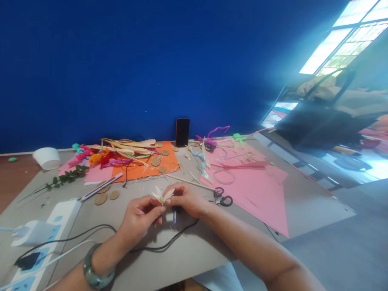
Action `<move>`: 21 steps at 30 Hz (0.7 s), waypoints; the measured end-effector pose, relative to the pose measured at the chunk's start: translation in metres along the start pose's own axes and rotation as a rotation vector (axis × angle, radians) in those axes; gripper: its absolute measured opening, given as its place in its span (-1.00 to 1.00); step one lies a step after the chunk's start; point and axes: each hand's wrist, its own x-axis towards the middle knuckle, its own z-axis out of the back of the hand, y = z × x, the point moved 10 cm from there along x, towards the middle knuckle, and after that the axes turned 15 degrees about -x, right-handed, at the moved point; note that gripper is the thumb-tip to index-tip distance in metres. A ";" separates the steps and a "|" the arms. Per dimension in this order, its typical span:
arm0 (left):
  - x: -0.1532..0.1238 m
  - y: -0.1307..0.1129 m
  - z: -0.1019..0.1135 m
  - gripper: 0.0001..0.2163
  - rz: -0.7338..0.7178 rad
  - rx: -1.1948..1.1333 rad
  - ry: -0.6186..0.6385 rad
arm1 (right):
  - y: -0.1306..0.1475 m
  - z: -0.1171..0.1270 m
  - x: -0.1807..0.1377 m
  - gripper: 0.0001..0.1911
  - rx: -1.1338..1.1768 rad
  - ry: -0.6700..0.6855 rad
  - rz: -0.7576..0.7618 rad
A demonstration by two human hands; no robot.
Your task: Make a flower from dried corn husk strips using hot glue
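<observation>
A small pale flower with pointed petals (160, 195) is held up over the grey table. My left hand (138, 218) pinches it low down from the left, a green bangle round the wrist. On the other side, my right hand (186, 199) has its thumb and forefinger closed on the petals. Partly hidden beneath the right hand lies a narrow tool with a pale blue part (175, 217), near a black cord (160, 248); its kind I cannot make out. Black-handled scissors (223, 198) lie just right of my right hand.
Dried husk strips (130, 146) and colourful pipe cleaners (97, 157) lie on orange card (169, 159). Pink sheets (260, 198) spread to the right. A phone (182, 132) leans on the blue wall. A power strip (62, 220), paper cup (47, 158) and utility knife (101, 186) are leftward.
</observation>
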 end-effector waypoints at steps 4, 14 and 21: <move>0.000 -0.002 0.001 -0.84 -0.031 0.003 -0.012 | 0.000 0.000 -0.002 -0.76 0.003 -0.018 0.002; 0.001 -0.002 0.014 -0.85 -0.114 0.031 -0.098 | 0.010 0.009 -0.009 -0.82 -0.088 -0.153 0.105; 0.002 -0.004 0.021 -0.86 -0.157 0.098 -0.139 | 0.033 0.007 -0.018 -0.88 -0.226 -0.202 0.227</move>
